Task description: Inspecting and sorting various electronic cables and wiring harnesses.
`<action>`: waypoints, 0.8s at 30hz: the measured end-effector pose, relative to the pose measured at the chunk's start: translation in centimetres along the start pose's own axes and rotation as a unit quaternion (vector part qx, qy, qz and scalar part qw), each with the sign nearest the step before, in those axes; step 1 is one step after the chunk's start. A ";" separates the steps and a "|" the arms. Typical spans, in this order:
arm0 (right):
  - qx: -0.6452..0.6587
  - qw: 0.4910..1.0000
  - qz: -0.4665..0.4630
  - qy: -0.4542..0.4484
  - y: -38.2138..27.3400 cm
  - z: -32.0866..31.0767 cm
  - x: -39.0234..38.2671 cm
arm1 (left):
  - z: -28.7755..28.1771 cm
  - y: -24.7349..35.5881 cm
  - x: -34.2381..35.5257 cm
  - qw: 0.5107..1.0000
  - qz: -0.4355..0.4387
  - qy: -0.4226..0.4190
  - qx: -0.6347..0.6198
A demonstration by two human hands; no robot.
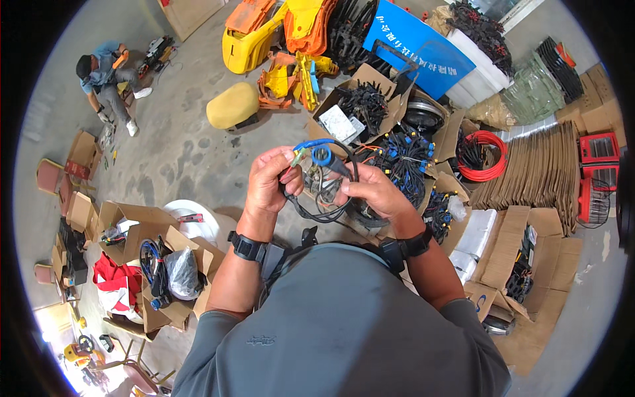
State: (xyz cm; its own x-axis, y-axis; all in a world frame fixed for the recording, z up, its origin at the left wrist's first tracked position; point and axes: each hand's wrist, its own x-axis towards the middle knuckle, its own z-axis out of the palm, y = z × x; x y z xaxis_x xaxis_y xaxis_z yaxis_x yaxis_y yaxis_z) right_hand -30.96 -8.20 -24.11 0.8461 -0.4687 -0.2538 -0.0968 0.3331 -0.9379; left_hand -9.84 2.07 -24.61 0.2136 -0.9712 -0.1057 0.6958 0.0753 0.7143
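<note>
Both hands hold a black cable [316, 216] up in front of my chest, its loops hanging between them. Pinched in the fingers of my left hand [272, 177] is the end where blue, green and red wire parts show. The round blue connector [322, 156] on the cable sits between the hands, its open face toward the left hand. Closed around the black part just behind that connector is my right hand [376, 190]. The exact grip of the fingertips is partly hidden by the loops.
Cardboard boxes of blue-tipped cables [403, 159] and black parts [364, 106] stand ahead right. A yellow seat [233, 106] lies on the floor ahead left. Open boxes [178, 271] and a white round container [197, 221] are at my left. Another person [106, 76] sits far left.
</note>
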 end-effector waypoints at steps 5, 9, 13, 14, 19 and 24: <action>0.102 0.994 0.000 -0.033 1.0 0.0 -1.1 | -0.5 -1.0 0.3 0.999 -0.021 0.026 -0.011; 0.197 0.979 -0.050 0.011 1.5 -1.1 -1.9 | 1.5 -2.8 0.3 0.999 -0.023 0.036 0.018; 0.134 0.978 -0.076 0.138 2.6 -2.6 -3.0 | 4.2 -4.8 -0.8 0.987 -0.032 0.060 0.144; 0.064 0.979 -0.063 0.184 2.8 -3.2 -3.4 | 4.8 -5.4 -1.1 0.982 -0.034 0.053 0.175; 0.110 0.953 -0.142 0.243 3.8 -6.8 -6.5 | 8.7 -9.2 -0.8 0.977 -0.024 0.081 0.198; 0.251 0.927 -0.151 0.233 5.3 -12.2 -10.6 | 11.9 -12.9 -0.4 0.983 0.010 0.156 0.092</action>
State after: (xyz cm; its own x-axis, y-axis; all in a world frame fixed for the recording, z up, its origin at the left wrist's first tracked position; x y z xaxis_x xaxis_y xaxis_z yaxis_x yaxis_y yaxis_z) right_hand -46.82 -11.42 -29.24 0.4650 -0.8667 -0.1809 0.4632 0.4123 -0.7845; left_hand -27.05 -1.17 -25.55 0.4468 -0.8507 -0.2769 0.5595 0.0243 0.8285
